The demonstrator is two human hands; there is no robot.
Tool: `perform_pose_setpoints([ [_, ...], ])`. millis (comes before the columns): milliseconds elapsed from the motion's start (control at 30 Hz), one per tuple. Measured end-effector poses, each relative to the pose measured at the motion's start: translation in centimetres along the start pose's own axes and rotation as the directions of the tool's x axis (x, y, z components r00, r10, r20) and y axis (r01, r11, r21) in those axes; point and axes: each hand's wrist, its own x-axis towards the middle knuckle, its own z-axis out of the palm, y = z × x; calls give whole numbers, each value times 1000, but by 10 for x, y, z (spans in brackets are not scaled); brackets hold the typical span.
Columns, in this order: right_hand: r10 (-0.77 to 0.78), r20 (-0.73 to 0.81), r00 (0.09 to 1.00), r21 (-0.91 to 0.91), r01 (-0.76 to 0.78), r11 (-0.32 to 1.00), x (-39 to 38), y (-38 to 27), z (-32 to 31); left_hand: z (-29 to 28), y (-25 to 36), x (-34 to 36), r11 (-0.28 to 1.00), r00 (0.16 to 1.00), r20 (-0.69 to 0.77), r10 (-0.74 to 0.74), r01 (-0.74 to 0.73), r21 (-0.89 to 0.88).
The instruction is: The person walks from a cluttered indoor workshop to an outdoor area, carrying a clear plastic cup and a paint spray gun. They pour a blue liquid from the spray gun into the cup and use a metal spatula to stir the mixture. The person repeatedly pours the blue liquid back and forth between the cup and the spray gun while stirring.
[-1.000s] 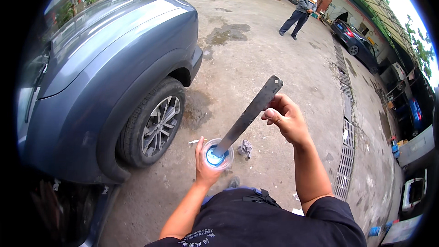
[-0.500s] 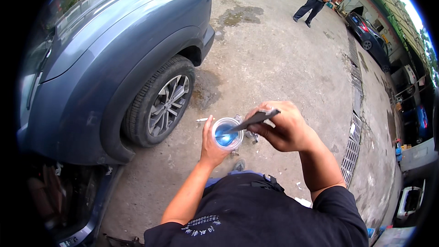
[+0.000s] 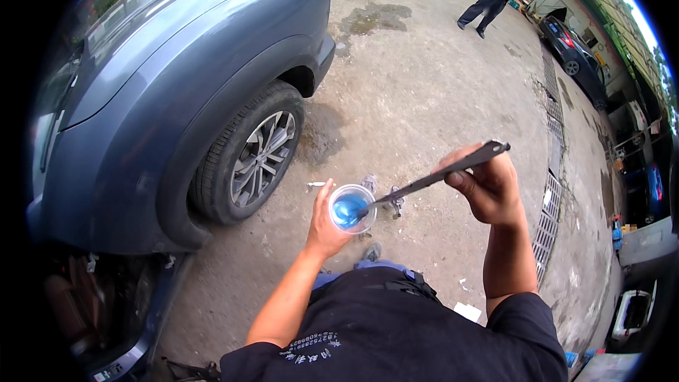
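Observation:
In front of my body, my left hand [image 3: 327, 228] is wrapped round a clear plastic cup [image 3: 369, 221] from its left side. Glossy blue liquid [image 3: 348, 208], which looks like paint, lies inside the cup. My right hand [image 3: 491, 185] grips a long, flat, dark stirring stick [image 3: 417, 187] near its upper end, thumb pressed on it. The stick slants down to the left, and its lower end dips into the liquid at the cup's right side. A hole shows at its upper tip, beyond my fingers.
A blue-grey car [image 3: 177, 85] stands close on my left, its front wheel [image 3: 258, 159] beside me. What seem to be spray guns [image 3: 394, 200] are beyond the cup. A drain grate [image 3: 546, 230] runs along the right. A person [image 3: 489, 0] stands far off, near a dark car [image 3: 573, 53].
My right hand has moved right, tilting the stirring stick lower and showing more of its length. The stick's lower end has shifted toward the cup's right side. My left hand stays nearly still.

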Motion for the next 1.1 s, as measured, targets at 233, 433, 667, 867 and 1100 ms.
perform_pose_setpoints([
  [233, -171, 141, 975, 127, 154, 980, -1, 2, 14, -6, -3, 6, 995, 994, -65, 91, -88, 52],
  [433, 34, -189, 981, -67, -47, 997, -13, 46, 22, -12, -1, 15, 993, 994, -73, 83, -76, 93],
  [667, 454, -489, 745, 405, -267, 874, -36, 58, 67, -23, -7, 2, 984, 980, -183, -75, 103, 147],
  [867, 616, -466, 635, 623, -259, 738, -28, 80, 39, -40, -7, -1, 984, 974, -214, -73, 105, 142],
  [1100, 670, -392, 630, 701, -267, 661, -14, 92, 39, -65, -4, -5, 981, 944, -311, -111, 155, 121],
])
